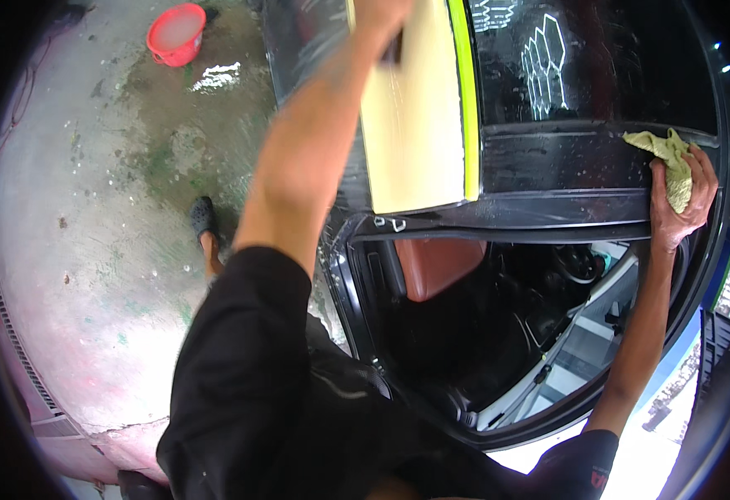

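My left hand (386, 18) reaches to the upper edge of the view over a long cream panel (411, 142) with a bright yellow-green strip (470, 150), lying on the black car roof (581, 158). That hand is blurred, with a dark shape under it that I cannot make out. My right hand (683, 212) grips a crumpled pale yellow-green cloth (665, 154) at the roof's right edge, above the car's side opening.
Below the roof, the opening shows a brown seat (436, 267) and dark cabin (456, 342). Left is wet, stained concrete floor (82, 250) with a red bucket (176, 50), a foot in a dark clog (203, 215) and a drain grate (19, 342).
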### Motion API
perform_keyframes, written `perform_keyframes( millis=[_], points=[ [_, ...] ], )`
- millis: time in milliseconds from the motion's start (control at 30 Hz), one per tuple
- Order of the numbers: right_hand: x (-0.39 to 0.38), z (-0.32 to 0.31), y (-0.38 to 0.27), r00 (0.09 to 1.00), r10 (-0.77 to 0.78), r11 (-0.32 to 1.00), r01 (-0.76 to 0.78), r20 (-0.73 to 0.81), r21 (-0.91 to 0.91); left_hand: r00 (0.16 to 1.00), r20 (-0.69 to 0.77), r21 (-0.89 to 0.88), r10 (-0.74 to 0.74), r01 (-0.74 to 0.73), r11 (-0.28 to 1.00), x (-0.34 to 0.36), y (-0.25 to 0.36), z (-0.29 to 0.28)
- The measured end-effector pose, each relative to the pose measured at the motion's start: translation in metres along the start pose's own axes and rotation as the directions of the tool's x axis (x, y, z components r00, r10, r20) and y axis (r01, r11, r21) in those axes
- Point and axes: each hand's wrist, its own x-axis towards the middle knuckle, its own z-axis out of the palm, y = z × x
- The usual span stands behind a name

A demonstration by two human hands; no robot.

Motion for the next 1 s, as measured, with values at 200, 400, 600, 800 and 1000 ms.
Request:
perform_keyframes(
  millis=[200, 400, 600, 800, 1000],
  points=[
    [-0.010, -0.007, 0.008, 0.999, -0.004, 0.998, 0.005, 0.035, -0.056, 0.993, 0.069, 0.162, 0.100, -0.110, 0.981, -0.144, -0.039, 0.009],
    [-0.008, -0.007, 0.003, 1.000, 0.005, 0.999, -0.004, 0.023, -0.041, 0.961, 0.024, 0.113, 0.276, -0.277, 0.954, -0.190, -0.052, 0.008],
    [-0.002, 0.004, 0.005, 1.000, -0.022, 1.000, 0.023, 0.016, -0.002, 0.978, -0.030, 0.208, 0.209, -0.198, 0.958, 0.034, -0.063, -0.001],
    [-0.013, -0.008, 0.008, 0.998, 0.035, 0.999, -0.034, 0.061, -0.026, 0.926, -0.034, 0.095, 0.377, -0.372, 0.923, -0.232, -0.084, 0.006],
    [-0.010, -0.007, 0.004, 0.998, 0.018, 1.000, -0.018, 0.061, -0.003, 0.959, -0.111, 0.203, 0.261, -0.235, 0.950, -0.021, -0.050, 0.008]
  ],
)
